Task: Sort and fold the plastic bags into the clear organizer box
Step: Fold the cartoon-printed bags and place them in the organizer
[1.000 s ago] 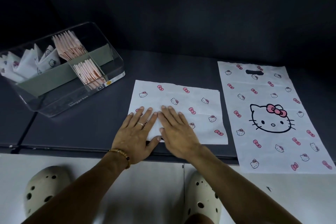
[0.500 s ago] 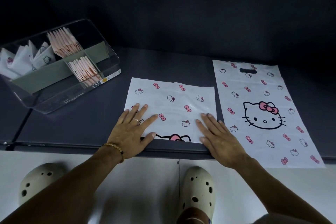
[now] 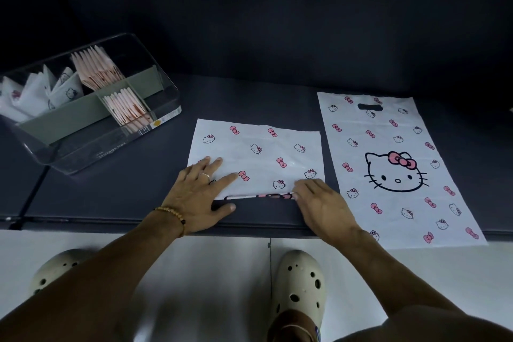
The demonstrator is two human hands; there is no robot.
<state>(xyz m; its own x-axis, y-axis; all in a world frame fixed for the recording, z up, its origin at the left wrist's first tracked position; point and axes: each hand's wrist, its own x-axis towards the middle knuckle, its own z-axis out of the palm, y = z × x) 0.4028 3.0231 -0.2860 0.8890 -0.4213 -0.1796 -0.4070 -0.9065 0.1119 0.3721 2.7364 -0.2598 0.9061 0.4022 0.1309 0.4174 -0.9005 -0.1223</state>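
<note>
Folded bag: white plastic with small pink bows and cat faces, lying flat on the dark mat; taken here as the landmark. Its near edge is doubled over, showing a strip of black and pink print along the fold

Left hand: resting flat on the folded bag's near-left corner, fingers straight and spread, thumb lying on the mat just in front of the bag's edge; nothing gripped. A ring on one finger, a beaded bracelet at the wrist

Right hand: at the folded bag's near-right corner, fingers curled down onto the doubled edge. It appears to pinch the fold, though the fingertips are partly hidden beneath the hand

Flat bag: same white print with one large cat face in the middle and a cut-out handle at its far end; lies unfolded just right of the folded bag, edges nearly touching, its near end overhanging the mat's front edge

Clear organizer box: well left of and beyond the folded bag, set at an angle, marked "Storage box". A grey-green divider splits it into compartments: folded white triangles at the left end, pink folded bags upright in two rows nearer the folded bag

Cream perforated clogs: on pale floor, nearer the viewer than the folded bag
</note>
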